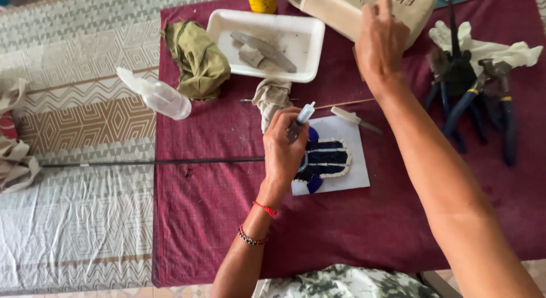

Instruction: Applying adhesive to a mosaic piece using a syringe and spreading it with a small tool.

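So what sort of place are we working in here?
Likely a home craft table set up for mosaic work: a dark blue mosaic piece on a white sheet, tile nippers on the maroon cloth, and a white tray holding grey paste.

Soft, even daylight; faint shadows, slight blur throughout.

maroon cloth (352, 229), white tray (219, 25) — dark-blue mosaic (325, 158)

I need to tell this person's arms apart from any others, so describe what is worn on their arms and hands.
Both arms are bare, with no sleeves or gloves. The left hand has a thin red cord and a dark beaded bracelet at its wrist. The right hand wears nothing visible.
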